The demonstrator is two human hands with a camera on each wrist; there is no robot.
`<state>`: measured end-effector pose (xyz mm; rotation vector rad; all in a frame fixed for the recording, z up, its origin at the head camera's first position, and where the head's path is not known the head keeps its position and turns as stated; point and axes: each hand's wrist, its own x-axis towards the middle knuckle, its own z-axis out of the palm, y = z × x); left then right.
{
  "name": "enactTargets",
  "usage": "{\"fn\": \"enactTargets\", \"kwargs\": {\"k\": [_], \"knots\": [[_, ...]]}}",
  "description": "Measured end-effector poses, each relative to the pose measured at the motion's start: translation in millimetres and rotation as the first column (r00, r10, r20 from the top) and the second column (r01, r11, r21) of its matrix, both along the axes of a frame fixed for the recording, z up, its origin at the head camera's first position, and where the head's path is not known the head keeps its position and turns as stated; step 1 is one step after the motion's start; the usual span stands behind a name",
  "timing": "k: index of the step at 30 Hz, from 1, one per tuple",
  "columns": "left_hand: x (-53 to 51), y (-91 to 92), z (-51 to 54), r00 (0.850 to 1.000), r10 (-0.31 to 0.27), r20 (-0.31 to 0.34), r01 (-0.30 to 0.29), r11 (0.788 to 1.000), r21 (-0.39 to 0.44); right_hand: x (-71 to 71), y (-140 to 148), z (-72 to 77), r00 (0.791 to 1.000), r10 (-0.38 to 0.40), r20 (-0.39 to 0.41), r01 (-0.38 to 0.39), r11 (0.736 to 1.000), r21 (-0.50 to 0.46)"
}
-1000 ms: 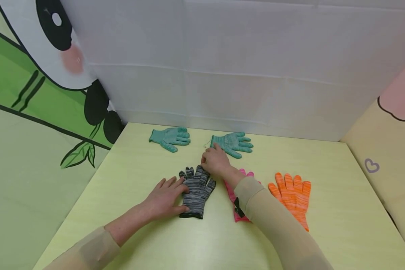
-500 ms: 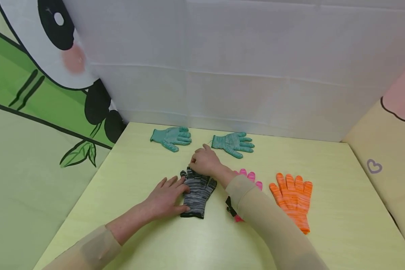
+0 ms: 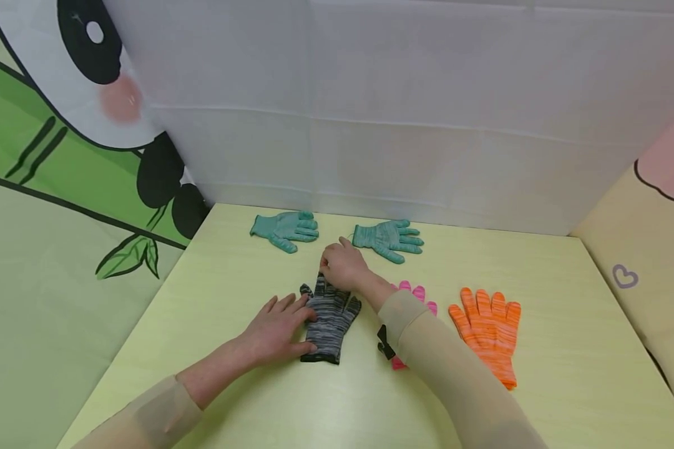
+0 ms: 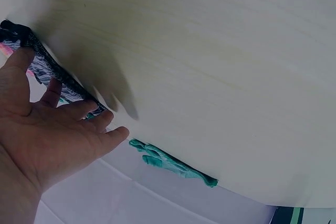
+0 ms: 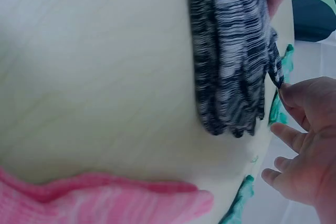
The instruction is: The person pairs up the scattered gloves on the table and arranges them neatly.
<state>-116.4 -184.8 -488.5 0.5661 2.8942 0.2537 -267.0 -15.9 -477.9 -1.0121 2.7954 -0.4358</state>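
A black-and-grey knitted glove [image 3: 331, 318] lies palm-flat on the table, cuff toward me. My left hand [image 3: 276, 329] rests along its left edge, fingers spread, with thumb and index finger touching the knit. At the far end, my right hand [image 3: 345, 265] pinches the tip of one glove finger. The right wrist view shows that fingertip pulled out between thumb and index finger of the right hand [image 5: 315, 135], its other fingers loosely bent. Under my right forearm a pink glove [image 3: 419, 293] is partly covered.
Two green gloves, a left one [image 3: 285, 231] and a right one [image 3: 390, 240], lie along the back of the table [image 3: 247, 399]. An orange glove [image 3: 485, 330] is at the right. A white sheet [image 3: 393, 112] hangs behind the table, with printed walls at both sides.
My right hand first moved left across the tips of the black-and-grey glove's fingers, then slightly up and right, drawing one finger straight. My left hand has stayed in place.
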Motion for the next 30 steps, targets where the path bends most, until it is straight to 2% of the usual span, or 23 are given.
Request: {"fn": "enactTargets", "kwargs": {"k": [7,14,18,22,26,30], "knots": [[-0.9,0.3,-0.5,1.000,-0.004,0.003,0.004,1.000,0.007,3.1,3.9,-8.7,0.999,-0.041,0.000,0.041,0.998,0.044],[-1.2,0.7,-0.9,1.000,0.005,0.009,-0.005,1.000,-0.015,4.0,8.1,-0.7,1.000,-0.024,-0.003,0.024,0.999,-0.034],[-1.1,1.3,-0.8,1.000,0.013,0.013,-0.013,1.000,-0.024,8.6,10.1,4.5,0.998,0.054,-0.038,-0.054,0.999,0.005],[-1.2,2.0,0.3,1.000,0.019,0.013,-0.019,0.999,-0.036,13.5,9.1,1.8,0.990,0.127,-0.059,-0.122,0.989,0.079],[1.0,3.1,2.5,1.000,0.007,-0.011,-0.007,0.998,-0.055,16.2,6.6,-5.5,0.994,0.095,-0.047,-0.090,0.991,0.102],[6.8,4.5,5.1,0.996,-0.038,-0.075,0.032,0.996,-0.083,17.4,4.9,-9.6,0.997,0.070,-0.037,-0.066,0.994,0.088]]}}
